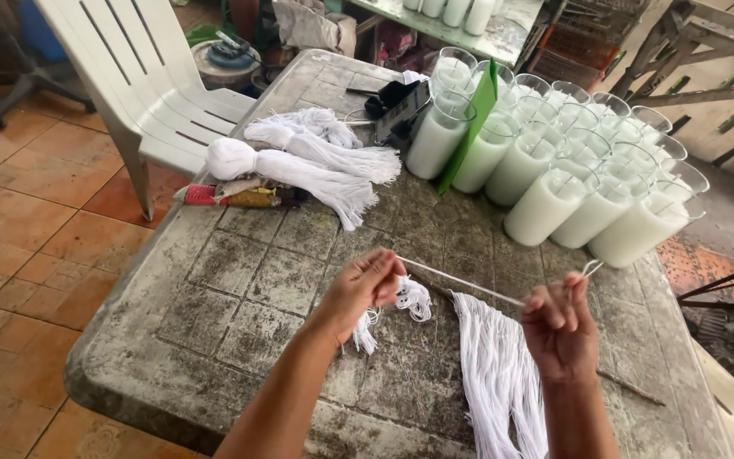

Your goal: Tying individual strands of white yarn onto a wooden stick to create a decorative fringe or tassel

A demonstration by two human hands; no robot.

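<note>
Our left hand is closed, thumb & fingers pinched on one end of a thin white string; our right hand is curled shut on the other end, so the string runs taut between them, w/ a small loop poking up above the right fist. A short frayed bunch of white strands hangs just below the left hand.

Taking the stone table as landmark: the string sits over its near half, and under it, at the near edge, lies a fanned sheaf of cut white strings, so we judge some lengths are already done. At the table's far left side lie thick tied hanks of white cord, uncut as far as we can tell, so plenty is left. Beside them, at the left edge, a red-and-yellow spool-like object, too small to tell what. On the far right of the table stand many clear glasses filled w/ white wax, smooth & cylindrical, w/ a green card leaning among them. The tabletop is grey, mottled, scored in squares. Left of the table stands a white plastic chair on terracotta tiles
</note>
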